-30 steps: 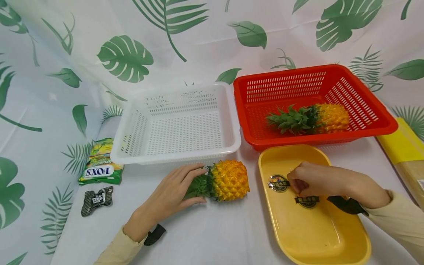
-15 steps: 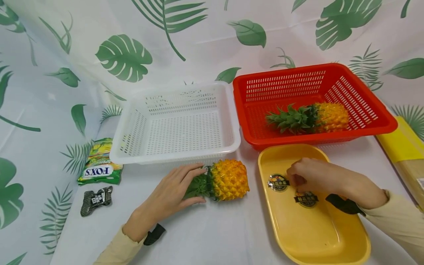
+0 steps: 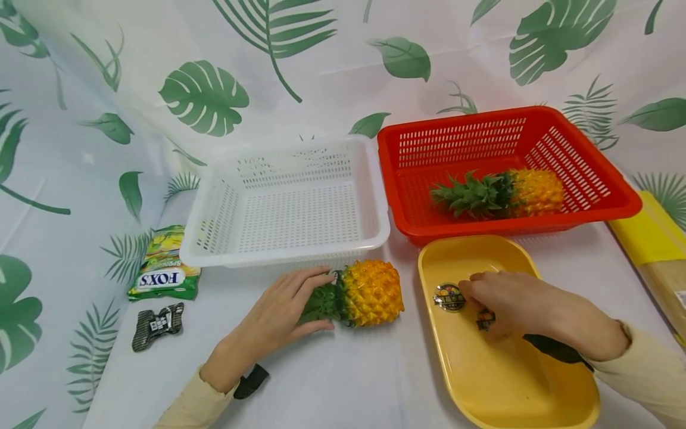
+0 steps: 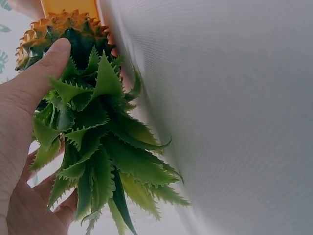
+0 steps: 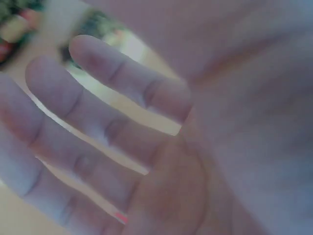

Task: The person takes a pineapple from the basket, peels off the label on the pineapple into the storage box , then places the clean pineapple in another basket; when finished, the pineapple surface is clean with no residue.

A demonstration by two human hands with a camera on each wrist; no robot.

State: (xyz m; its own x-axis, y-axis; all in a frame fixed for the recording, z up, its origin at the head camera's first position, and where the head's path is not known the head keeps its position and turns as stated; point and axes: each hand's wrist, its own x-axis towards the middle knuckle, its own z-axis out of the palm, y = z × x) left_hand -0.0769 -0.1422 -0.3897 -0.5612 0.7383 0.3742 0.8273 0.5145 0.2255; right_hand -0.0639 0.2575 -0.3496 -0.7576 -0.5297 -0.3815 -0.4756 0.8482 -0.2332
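Observation:
On the white cloth lies a pineapple point(image 3: 372, 293), its fruit pointing right and its crown pointing left. My left hand point(image 3: 281, 310) holds it round the green leaves point(image 4: 98, 142). In the left wrist view the thumb lies near the base of the fruit and the other fingers are partly behind the leaves. Over the yellow basin point(image 3: 471, 363) is my right hand point(image 3: 517, 304), palm down, partly covering one of two round black stickers. The right wrist view shows its fingers point(image 5: 102, 58) spread with gaps and nothing held in them.
A white basket point(image 3: 289, 250) stands behind the pineapple. Beside it, a red basket point(image 3: 514, 225) holds another pineapple point(image 3: 536, 190). At left lie a green snack bag point(image 3: 166, 268) and a small black wrapped packet point(image 3: 157, 325). A yellow-and-brown package point(image 3: 654, 238) lies far right.
My right hand has lowered slightly in the basin and its curled fingers have loosened and spread, covering more of the nearer sticker. The left hand and its pineapple have stayed put.

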